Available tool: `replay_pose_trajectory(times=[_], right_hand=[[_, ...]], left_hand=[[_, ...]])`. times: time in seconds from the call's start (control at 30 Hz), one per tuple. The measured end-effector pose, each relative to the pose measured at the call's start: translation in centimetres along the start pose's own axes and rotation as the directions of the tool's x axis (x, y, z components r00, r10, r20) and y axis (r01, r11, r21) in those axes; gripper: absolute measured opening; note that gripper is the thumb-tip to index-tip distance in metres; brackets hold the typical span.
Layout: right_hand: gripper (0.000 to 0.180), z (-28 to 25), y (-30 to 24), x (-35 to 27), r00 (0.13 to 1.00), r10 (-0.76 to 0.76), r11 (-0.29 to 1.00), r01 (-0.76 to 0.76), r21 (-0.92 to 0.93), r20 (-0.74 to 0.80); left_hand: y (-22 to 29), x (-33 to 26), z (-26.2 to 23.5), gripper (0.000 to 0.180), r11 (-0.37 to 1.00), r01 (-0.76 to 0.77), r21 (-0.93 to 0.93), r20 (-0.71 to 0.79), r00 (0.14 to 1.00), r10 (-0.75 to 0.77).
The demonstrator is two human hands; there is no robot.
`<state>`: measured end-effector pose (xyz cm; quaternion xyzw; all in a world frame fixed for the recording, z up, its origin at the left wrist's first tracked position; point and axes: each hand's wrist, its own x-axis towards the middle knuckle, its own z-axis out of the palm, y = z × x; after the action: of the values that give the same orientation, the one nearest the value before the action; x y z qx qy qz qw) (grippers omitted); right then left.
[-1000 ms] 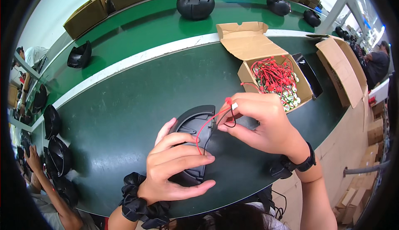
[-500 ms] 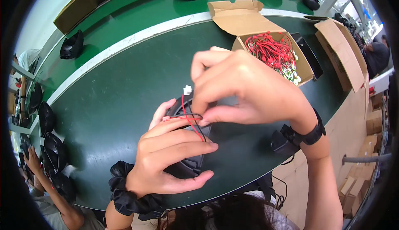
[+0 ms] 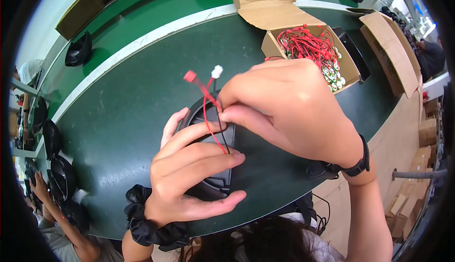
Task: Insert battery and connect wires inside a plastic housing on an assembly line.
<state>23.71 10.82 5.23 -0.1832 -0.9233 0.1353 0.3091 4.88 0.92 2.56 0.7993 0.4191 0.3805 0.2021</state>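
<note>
My left hand (image 3: 177,181) lies over a black round plastic housing (image 3: 215,182), its fingers across the top and the thumb at the near side. A thin red and black wire pair (image 3: 204,115) comes up between its fingers and ends in a white plug (image 3: 217,71). My right hand (image 3: 294,105) pinches a cable just beyond the left fingers. From that pinch a red plug (image 3: 190,76) sticks up, blurred, crossing the other wires. Whether the two cables are joined is hidden by my fingers.
An open cardboard box (image 3: 272,46) at the back right holds many red cables (image 3: 308,44) with round white-green ends. Beyond it stands another carton (image 3: 391,56). Black housings (image 3: 79,49) sit on the far green belt (image 3: 156,6). At the left, a co-worker's hand (image 3: 40,188) touches black parts.
My right hand has turned, and the red plug has swung from over the left fingers to pointing up and away. The white plug stands higher. My left hand stays on the housing.
</note>
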Motion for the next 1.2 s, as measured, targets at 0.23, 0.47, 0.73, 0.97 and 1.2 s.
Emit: replay_pose_trajectory(times=[0.23, 0.47, 0.73, 0.97, 1.2], right_hand=[[0.006, 0.2, -1.1, -2.0, 0.893, 0.449, 0.847, -0.417, 0.331, -0.024], [0.007, 1.1, -0.1, -3.3, 0.866, 0.498, 0.636, -0.405, 0.657, 0.052], [0.006, 0.5, -0.5, -2.2, 0.91, 0.414, 0.804, -0.373, 0.463, 0.016], [0.005, 0.6, -1.0, -2.1, 0.895, 0.446, 0.832, -0.402, 0.382, -0.028], [0.004, 0.8, -1.1, -1.9, 0.786, 0.611, 0.568, -0.517, 0.64, 0.092]], left_hand=[[0.1, -0.1, 0.4, 0.039, 0.994, -0.025, 0.11, 0.029, 0.999, 0.022], [0.2, -0.1, 0.5, 0.039, 0.994, -0.02, 0.108, 0.026, 1.0, 0.018], [0.0, 0.0, 0.3, 0.038, 0.993, -0.028, 0.112, 0.047, 0.999, 0.023], [0.1, -0.1, 0.4, 0.038, 0.994, -0.024, 0.105, 0.043, 0.999, 0.019], [0.1, -0.1, 0.6, 0.037, 0.994, -0.034, 0.104, 0.042, 0.999, 0.03]])
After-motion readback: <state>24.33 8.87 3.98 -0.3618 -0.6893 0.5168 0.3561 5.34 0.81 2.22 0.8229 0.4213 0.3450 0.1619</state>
